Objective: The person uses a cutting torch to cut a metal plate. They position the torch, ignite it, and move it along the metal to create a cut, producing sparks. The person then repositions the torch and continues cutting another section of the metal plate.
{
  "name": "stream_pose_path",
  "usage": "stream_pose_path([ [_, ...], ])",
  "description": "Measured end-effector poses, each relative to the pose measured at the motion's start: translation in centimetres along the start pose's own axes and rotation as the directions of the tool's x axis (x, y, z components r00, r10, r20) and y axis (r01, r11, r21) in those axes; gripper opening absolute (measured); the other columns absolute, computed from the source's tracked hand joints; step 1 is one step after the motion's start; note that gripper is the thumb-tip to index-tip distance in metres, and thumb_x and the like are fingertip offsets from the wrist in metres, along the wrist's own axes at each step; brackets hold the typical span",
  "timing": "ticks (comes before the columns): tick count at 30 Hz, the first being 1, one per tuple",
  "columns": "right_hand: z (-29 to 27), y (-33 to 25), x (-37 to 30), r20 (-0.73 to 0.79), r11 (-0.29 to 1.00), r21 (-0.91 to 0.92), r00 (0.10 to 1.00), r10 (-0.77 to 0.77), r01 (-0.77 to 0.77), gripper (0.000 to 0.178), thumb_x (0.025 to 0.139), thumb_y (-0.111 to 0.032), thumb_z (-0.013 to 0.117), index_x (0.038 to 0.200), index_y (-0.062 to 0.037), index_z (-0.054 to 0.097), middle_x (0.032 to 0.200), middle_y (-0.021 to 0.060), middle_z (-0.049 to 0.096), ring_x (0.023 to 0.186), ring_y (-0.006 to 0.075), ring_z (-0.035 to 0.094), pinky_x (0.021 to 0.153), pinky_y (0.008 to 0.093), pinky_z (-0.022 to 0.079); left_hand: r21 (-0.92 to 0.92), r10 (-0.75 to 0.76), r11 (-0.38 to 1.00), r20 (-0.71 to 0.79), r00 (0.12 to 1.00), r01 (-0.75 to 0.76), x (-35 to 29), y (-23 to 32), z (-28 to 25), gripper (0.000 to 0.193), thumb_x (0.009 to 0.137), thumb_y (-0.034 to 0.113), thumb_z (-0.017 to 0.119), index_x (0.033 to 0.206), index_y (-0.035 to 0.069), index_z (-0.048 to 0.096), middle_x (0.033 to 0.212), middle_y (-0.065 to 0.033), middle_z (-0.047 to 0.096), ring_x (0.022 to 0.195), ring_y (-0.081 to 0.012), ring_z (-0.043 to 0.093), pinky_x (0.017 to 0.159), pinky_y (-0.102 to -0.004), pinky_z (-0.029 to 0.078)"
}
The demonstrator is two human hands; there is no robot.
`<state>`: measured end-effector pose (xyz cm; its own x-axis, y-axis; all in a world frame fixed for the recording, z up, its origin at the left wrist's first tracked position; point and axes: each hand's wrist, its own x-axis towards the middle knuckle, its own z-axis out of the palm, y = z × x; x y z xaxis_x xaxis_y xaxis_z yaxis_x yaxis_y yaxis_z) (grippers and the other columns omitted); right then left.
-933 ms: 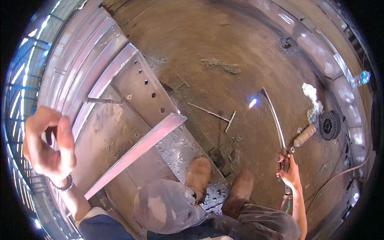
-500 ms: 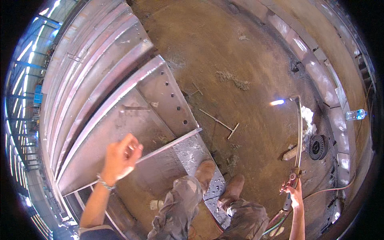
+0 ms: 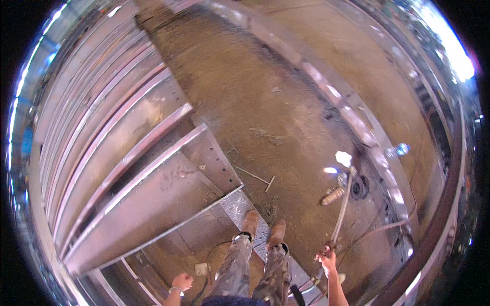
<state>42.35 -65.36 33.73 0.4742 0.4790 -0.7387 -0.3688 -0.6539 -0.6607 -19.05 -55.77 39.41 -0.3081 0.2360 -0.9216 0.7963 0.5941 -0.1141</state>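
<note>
My right hand [image 3: 327, 259] is closed around the handle end of a long cutting torch [image 3: 343, 210]. The torch points forward over the floor, and a bright flame [image 3: 331, 170] burns at its bent tip. At the lower left is my left hand [image 3: 182, 281], its fingers curled in and nothing visible in them. It hangs low beside my left leg, apart from the nearest steel beam [image 3: 148, 214]. My boots stand on a steel strip with holes [image 3: 259, 235], which runs out from the beam's end.
More steel beams [image 3: 102, 117] lie in a row at the left. On the floor are a T-shaped rod [image 3: 255, 175], a black spool [image 3: 360, 187], a brownish cylinder [image 3: 333, 196] and a white crumpled thing [image 3: 343, 158]. A plastic bottle [image 3: 398, 150] and a hose [image 3: 380, 226] are at the right.
My view has turned and pulled back. My left hand has dropped from above the beam to beside my leg. The lit torch stays in my right hand, leaning more.
</note>
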Motion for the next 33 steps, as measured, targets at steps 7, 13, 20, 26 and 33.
stream_pose_path([
  [7, 4.6, -1.0, -6.3, -0.143, 0.939, -0.315, 0.971, -0.19, 0.138, 0.055, 0.087, -0.043, 0.072, 0.126, -0.0056, 0.062, 0.087, 0.0118, 0.069, 0.079, 0.019, 0.065, 0.069, 0.0352, 0.052, 0.18, 0.592, 0.799, -0.072, 0.802, -0.574, -0.8, 16.2, -7.4, 0.036, 0.089, 0.034, 0.054, 0.086, 0.003, 0.072, 0.077, -0.0116, 0.071, 0.078, -0.0245, 0.071, 0.073, -0.0392, 0.055],
  [13, 8.4, -4.1, -12.1, -0.146, 0.877, -0.403, 0.929, -0.341, 0.259, 0.034, 0.086, -0.039, 0.071, 0.099, -0.0076, 0.065, 0.079, 0.0172, 0.068, 0.071, 0.0305, 0.064, 0.066, 0.0447, 0.048, 0.12, 0.723, 0.662, 0.16, 0.672, -0.74, -2.0, 26.5, -6.5, 0.037, 0.092, 0.034, 0.054, 0.09, 0.002, 0.072, 0.081, -0.0108, 0.071, 0.078, -0.0221, 0.068, 0.072, -0.0372, 0.054],
  [20, 11.8, -5.8, -17.4, -0.235, 0.897, -0.329, 0.895, -0.379, 0.293, 0.028, 0.074, -0.006, 0.063, 0.102, -0.0118, 0.063, 0.076, 0.0146, 0.068, 0.072, 0.034, 0.066, 0.063, 0.0461, 0.047, 0.115, 0.756, 0.551, 0.35, 0.553, -0.826, -2.0, 28.7, -4.5, 0.038, 0.096, 0.034, 0.054, 0.095, 0.0, 0.071, 0.086, -0.0099, 0.07, 0.078, -0.0193, 0.065, 0.071, -0.0349, 0.052],
  [26, 11.5, -7.2, -19.4, -0.339, 0.938, -0.211, 0.879, -0.334, 0.275, 0.025, 0.075, -0.012, 0.065, 0.099, -0.0069, 0.064, 0.075, 0.0164, 0.067, 0.074, 0.0357, 0.066, 0.064, 0.0473, 0.046, 0.057, 0.79, 0.429, 0.461, 0.405, -0.902, -2.2, 31.7, -4.7, 0.039, 0.099, 0.034, 0.053, 0.099, -0.001, 0.07, 0.09, -0.0091, 0.069, 0.078, -0.0169, 0.062, 0.07, -0.0329, 0.051],
  [33, 9.9, -6.6, -20.0, -0.456, 0.927, -0.19, 0.807, -0.375, 0.323, 0.034, 0.082, -0.035, 0.073, 0.099, -0.0063, 0.066, 0.077, 0.0175, 0.068, 0.075, 0.036, 0.067, 0.065, 0.0481, 0.047, 0.094, 0.745, 0.437, 0.519, 0.418, -0.895, -13.7, 39.5, -0.5, 0.044, 0.1, 0.04, 0.052, 0.106, 0.001, 0.07, 0.094, -0.0066, 0.068, 0.083, -0.0168, 0.061, 0.072, -0.0295, 0.049],
])
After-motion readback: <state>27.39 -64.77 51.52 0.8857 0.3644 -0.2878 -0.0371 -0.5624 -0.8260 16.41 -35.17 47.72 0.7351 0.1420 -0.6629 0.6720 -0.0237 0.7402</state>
